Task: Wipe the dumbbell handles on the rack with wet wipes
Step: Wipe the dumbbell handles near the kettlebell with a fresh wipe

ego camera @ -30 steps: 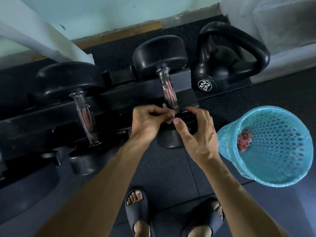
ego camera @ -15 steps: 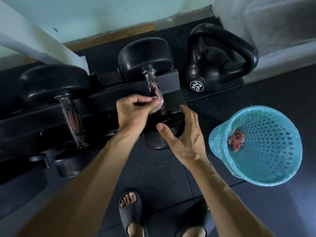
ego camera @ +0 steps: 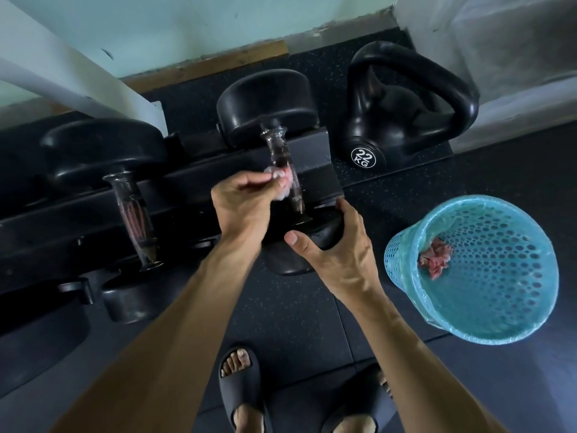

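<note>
The blue perforated bin (ego camera: 487, 270) on the floor holds crumpled pink wipes (ego camera: 434, 257). The left hand (ego camera: 242, 204) pinches a wet wipe (ego camera: 285, 185) against the right dumbbell's handle (ego camera: 285, 170) on the rack (ego camera: 193, 179); the right hand (ego camera: 338, 248) grips its near head. The kettlebell (ego camera: 402, 120) reads "22 KG".

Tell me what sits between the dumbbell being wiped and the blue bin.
In the head view, only bare dark floor mat separates the dumbbell from the blue bin; the right hand holding its near head reaches partway across.
</note>
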Available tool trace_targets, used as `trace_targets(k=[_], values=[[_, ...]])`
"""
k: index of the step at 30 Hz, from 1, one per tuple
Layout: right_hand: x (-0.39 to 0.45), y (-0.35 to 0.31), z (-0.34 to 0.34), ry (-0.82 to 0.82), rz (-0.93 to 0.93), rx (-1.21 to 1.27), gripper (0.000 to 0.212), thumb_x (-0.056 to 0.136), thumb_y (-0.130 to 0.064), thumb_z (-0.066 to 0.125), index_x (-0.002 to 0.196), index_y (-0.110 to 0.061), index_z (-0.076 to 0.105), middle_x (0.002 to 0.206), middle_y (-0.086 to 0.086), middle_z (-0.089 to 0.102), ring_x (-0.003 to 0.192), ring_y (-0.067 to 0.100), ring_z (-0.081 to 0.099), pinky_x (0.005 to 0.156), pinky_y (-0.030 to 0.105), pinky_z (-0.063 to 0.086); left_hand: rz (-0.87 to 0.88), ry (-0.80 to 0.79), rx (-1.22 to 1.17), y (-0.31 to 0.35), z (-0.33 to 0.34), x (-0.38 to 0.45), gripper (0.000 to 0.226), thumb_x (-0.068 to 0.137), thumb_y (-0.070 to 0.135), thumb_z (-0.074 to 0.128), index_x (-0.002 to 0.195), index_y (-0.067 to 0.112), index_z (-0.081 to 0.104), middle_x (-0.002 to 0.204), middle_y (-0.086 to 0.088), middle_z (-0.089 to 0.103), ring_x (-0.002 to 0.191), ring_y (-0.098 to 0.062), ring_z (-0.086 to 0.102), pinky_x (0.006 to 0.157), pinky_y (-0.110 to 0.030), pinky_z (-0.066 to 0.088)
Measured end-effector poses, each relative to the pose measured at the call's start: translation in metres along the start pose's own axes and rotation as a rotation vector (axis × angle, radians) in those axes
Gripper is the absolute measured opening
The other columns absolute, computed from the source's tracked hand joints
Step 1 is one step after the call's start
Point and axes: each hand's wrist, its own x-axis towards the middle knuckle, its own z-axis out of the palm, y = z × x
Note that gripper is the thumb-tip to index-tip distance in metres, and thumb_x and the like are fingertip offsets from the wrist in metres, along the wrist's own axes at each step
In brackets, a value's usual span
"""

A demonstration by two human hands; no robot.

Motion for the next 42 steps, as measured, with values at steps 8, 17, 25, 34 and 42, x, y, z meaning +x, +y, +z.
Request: trace_targets(k=[8, 17, 25, 34, 42], values=[[0.000, -0.004, 0.003, 0.016, 0.017, -0.037, 0.121, 0.047, -0.083, 0.054, 0.148, -0.021, 0.031, 0.123, -0.009, 0.036, 0.129, 0.017, 0.043, 0.092, 0.021, 0.034, 0.002, 0.056, -0.021, 0.004, 0.009, 0.009, 0.024, 0.070, 0.000, 0.086, 0.069, 0.015, 0.067, 0.060, 0.008, 0.070, 0.058, -0.001, 0.067, 0.062, -0.010, 0.049], [-0.003, -0.005, 0.009, 0.051, 0.005, -0.034, 0.125, 0.044, -0.085, 0.056, 0.147, -0.019, 0.034, 0.137, 0.000, 0.045, 0.131, 0.017, 0.042, 0.098, 0.027, 0.041, 0.035, 0.175, -0.031, 0.014, 0.025, 0.023, 0.021, 0.069, 0.001, 0.087, 0.071, 0.011, 0.069, 0.065, 0.000, 0.074, 0.070, -0.016, 0.075, 0.081, -0.033, 0.061], [0.000, -0.001, 0.009, 0.041, 0.009, -0.033, 0.126, 0.048, -0.083, 0.061, 0.150, -0.016, 0.030, 0.141, 0.004, 0.042, 0.132, 0.019, 0.041, 0.105, 0.037, 0.044, 0.085, 0.197, -0.039, 0.015, 0.034, 0.030, 0.025, 0.065, -0.002, 0.087, 0.063, 0.016, 0.070, 0.068, -0.006, 0.075, 0.068, -0.021, 0.075, 0.080, -0.042, 0.061], [-0.001, 0.001, 0.003, 0.013, -0.006, 0.044, 0.117, 0.048, -0.080, 0.064, 0.146, -0.023, 0.033, 0.123, -0.011, 0.036, 0.129, 0.016, 0.042, 0.093, 0.022, 0.038, 0.872, -0.181, 0.829, 0.000, -0.008, 0.017, 0.019, 0.085, 0.009, 0.074, 0.102, 0.014, 0.079, 0.102, -0.002, 0.065, 0.091, -0.003, 0.061, 0.088, -0.010, 0.047], [0.000, 0.006, 0.001, -0.001, 0.008, 0.101, 0.119, 0.049, -0.076, 0.066, 0.148, -0.023, 0.031, 0.130, -0.009, 0.036, 0.133, 0.014, 0.038, 0.094, 0.020, 0.036, 1.143, -0.161, 1.022, -0.006, -0.007, 0.028, 0.024, 0.090, 0.005, 0.061, 0.107, 0.014, 0.076, 0.109, -0.001, 0.072, 0.092, -0.026, 0.060, 0.086, -0.022, 0.048]])
